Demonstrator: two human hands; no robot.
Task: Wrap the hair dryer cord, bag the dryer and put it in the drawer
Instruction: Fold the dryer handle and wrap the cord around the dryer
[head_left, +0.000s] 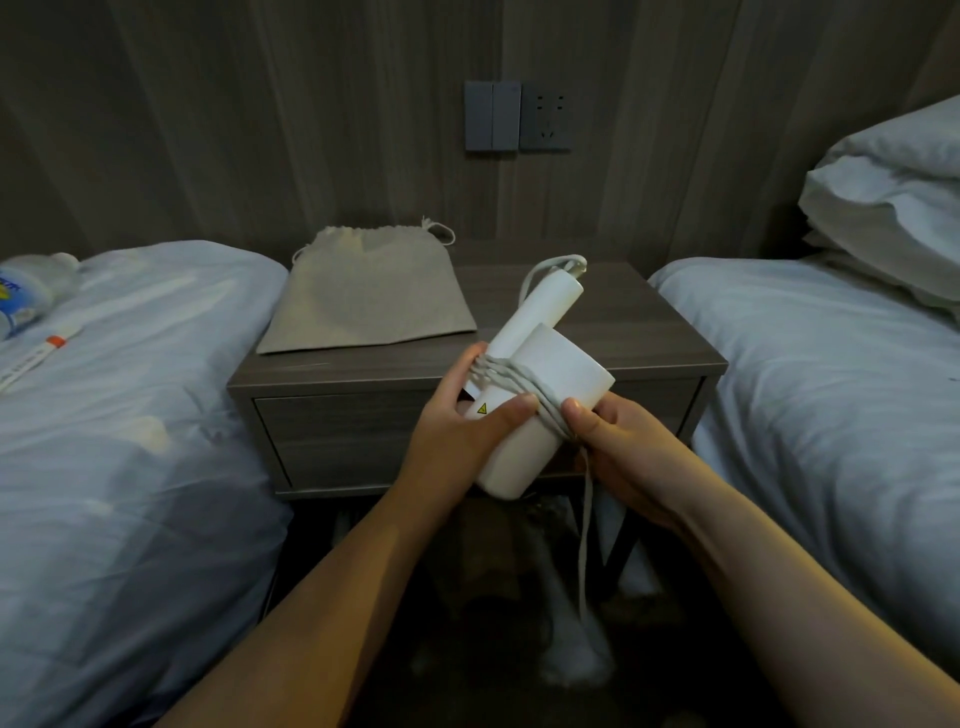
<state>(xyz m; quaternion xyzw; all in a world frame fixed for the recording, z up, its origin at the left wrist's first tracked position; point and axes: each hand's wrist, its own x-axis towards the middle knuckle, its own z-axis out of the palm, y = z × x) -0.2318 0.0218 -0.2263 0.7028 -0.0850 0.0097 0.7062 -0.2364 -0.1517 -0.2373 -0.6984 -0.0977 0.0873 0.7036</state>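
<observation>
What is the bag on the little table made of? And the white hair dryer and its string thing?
The bag looks like soft woven cloth, maybe linen or cotton: beige, matte, gathered at a drawstring top. The hair dryer seems hard plastic: smooth, white, faintly shiny. Its cord looks rubbery or fabric-covered, grey and bendy, wound round the body.

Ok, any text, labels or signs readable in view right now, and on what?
hair dryer: yellow warning triangle sticker, no words legible.
bottle on the left bed: blue label, lettering too blurred to read.
tube beside it: print too small to read.
Nothing else carries text.
</observation>
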